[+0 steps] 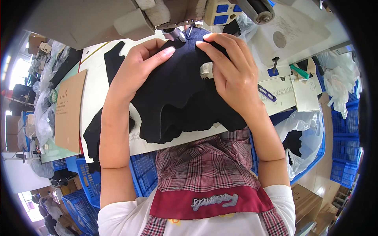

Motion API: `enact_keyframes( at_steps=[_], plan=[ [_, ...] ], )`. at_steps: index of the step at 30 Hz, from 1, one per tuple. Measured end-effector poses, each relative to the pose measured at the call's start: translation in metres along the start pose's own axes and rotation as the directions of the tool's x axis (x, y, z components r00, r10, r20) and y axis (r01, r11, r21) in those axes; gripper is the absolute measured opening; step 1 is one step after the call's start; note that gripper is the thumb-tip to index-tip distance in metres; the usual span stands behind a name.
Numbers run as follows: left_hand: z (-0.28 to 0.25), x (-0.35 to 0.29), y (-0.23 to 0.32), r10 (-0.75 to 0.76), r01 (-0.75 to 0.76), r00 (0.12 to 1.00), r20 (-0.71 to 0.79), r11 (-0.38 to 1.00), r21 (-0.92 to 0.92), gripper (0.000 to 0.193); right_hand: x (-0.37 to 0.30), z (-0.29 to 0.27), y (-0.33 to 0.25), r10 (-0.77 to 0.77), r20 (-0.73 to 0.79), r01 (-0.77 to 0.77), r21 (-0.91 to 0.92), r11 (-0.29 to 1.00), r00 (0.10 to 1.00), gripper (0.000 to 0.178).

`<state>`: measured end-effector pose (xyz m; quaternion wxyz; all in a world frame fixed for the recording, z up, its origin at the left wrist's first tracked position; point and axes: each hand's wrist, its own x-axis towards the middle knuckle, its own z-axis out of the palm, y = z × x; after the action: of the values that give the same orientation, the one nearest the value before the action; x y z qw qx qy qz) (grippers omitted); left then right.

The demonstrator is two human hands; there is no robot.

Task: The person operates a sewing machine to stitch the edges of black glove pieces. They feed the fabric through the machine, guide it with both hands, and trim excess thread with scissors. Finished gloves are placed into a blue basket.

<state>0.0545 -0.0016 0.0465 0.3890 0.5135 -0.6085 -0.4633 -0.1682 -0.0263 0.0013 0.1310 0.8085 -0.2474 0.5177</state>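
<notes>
A large piece of black cloth (pixel 173 90) lies over the white table, its far end under the needle area of a sewing machine (pixel 191 30). My left hand (pixel 138 65) grips the cloth's left side near the machine, thumb on top and fingertips partly hidden. On the other side, my right hand (pixel 236 65) holds the cloth with bent fingers, the fingertips just right of the needle area. The near part of the cloth hangs in folds at the table's front edge.
More black cloth (pixel 114 61) lies left of my left hand. A cardboard sheet (pixel 71 110) stands at the left. Purple thread snips (pixel 267 93) and a green-handled tool (pixel 300 71) lie right. A clear bag (pixel 311 133) fills a blue crate there; more blue crates (pixel 344 122) are stacked beyond.
</notes>
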Motion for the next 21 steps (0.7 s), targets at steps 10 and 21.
enact_keyframes(
  at_steps=[10, 21],
  plan=[
    [-0.002, 0.0012, 0.0024, -0.015, 0.016, 1.0, 0.02, 1.0, -0.011, 0.033, 0.0011, 0.0008, 0.0013, -0.004, -0.035, 0.005, 0.029, 1.0, 0.999, 0.038],
    [-0.0084, -0.0032, 0.0009, -0.123, 0.146, 0.976, 0.177, 0.982, -0.118, 0.029, -0.0006, -0.0053, -0.0014, -0.05, -0.009, 0.05, 0.027, 0.998, 0.999, 0.037]
  ],
)
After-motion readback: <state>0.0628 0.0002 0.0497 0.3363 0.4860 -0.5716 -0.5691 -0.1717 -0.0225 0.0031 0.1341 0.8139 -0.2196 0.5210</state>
